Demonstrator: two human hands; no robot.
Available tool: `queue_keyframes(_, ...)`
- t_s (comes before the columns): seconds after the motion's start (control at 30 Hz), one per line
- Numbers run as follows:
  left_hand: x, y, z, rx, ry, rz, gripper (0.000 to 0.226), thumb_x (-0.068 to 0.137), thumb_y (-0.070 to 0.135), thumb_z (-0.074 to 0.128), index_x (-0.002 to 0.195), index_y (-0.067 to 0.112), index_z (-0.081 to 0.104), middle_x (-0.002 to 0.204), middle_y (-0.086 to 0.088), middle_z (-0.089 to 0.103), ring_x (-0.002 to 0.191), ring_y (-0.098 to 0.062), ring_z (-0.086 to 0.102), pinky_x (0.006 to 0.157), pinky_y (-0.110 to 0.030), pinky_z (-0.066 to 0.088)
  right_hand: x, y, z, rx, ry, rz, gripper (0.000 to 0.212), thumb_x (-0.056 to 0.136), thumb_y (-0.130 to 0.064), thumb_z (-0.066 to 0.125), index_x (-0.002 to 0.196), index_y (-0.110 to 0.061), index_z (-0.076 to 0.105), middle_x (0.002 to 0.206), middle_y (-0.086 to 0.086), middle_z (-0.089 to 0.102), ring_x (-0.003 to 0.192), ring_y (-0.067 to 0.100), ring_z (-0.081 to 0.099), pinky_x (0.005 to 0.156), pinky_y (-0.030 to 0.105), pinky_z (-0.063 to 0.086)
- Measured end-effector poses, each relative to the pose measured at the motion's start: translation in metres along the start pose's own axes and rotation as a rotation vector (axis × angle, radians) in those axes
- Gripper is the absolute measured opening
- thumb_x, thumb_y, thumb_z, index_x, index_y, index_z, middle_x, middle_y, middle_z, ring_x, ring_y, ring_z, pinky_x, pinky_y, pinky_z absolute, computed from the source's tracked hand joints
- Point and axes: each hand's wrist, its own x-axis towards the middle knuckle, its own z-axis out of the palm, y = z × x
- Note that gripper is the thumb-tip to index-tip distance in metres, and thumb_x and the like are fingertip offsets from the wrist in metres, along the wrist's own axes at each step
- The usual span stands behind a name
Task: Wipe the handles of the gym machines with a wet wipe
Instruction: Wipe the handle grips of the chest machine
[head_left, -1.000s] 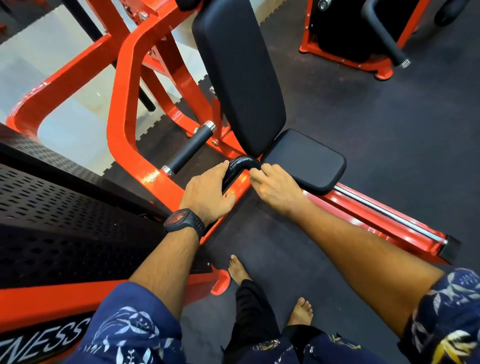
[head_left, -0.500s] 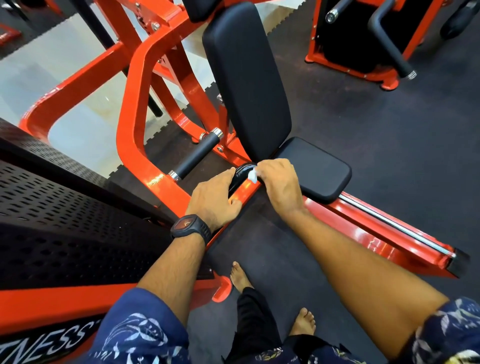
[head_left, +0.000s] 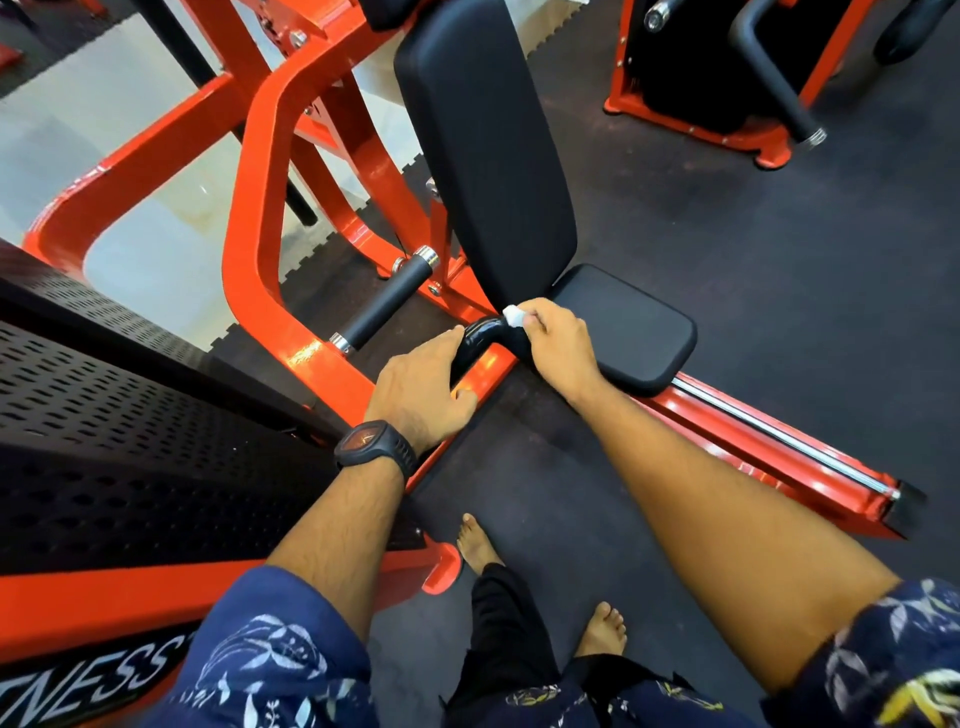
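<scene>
A glossy black curved handle (head_left: 478, 340) sits beside the black seat pad (head_left: 628, 325) of an orange gym machine. My right hand (head_left: 558, 345) grips the handle's upper right part with a small white wet wipe (head_left: 515, 315) pinched under its fingers. My left hand (head_left: 421, 387), with a black watch on its wrist, wraps around the handle's lower left end. A second straight black foam grip (head_left: 387, 301) with chrome ends lies on the orange frame just left of the handle.
The tall black backrest (head_left: 488, 156) rises behind the handle. A black perforated weight-stack cover (head_left: 104, 415) stands at the left. Another orange machine (head_left: 727, 78) stands at the back right. Dark rubber floor (head_left: 779, 260) and my bare feet (head_left: 602, 631) are below.
My right hand has slid up along the handle toward the backrest, and the white wipe now shows at its fingertips. My left hand keeps its hold on the lower end.
</scene>
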Motion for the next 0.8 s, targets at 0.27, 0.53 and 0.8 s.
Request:
queue_keyframes(0.27, 0.000, -0.001, 0.001, -0.001, -0.013, -0.015, 0.075, 0.077, 0.024, 0.061, 0.149, 0.023, 0.041, 0.140, -0.003, 0.059, 0.122, -0.032, 0.058, 0.102, -0.038, 0.046, -0.006, 0.004, -0.004, 0.045, -0.006, 0.049, 0.023, 0.101, -0.029, 0.047, 0.109, -0.027, 0.069, 0.104, -0.003, 0.071, 0.096, 0.016, 0.061, 0.083, 0.032, 0.047)
queue_keyframes(0.53, -0.001, 0.000, 0.001, -0.020, 0.017, 0.005, 0.068, 0.077, 0.021, 0.062, 0.143, 0.022, 0.047, 0.130, -0.002, 0.065, 0.114, -0.031, 0.061, 0.095, -0.037, 0.046, -0.053, 0.015, -0.002, -0.167, 0.153, -0.255, 0.026, 0.103, -0.019, 0.044, 0.108, -0.029, 0.068, 0.115, -0.013, 0.068, 0.105, 0.009, 0.059, 0.087, 0.017, 0.040)
queue_keyframes(0.8, 0.002, -0.003, 0.005, 0.028, -0.005, 0.027, 0.080, 0.080, 0.023, 0.063, 0.154, 0.020, 0.035, 0.151, -0.002, 0.049, 0.133, -0.028, 0.051, 0.109, -0.037, 0.039, -0.072, 0.023, -0.003, -0.149, 0.073, -0.311, 0.031, 0.100, -0.020, 0.044, 0.125, -0.027, 0.061, 0.135, -0.017, 0.055, 0.130, -0.006, 0.045, 0.106, 0.002, 0.023)
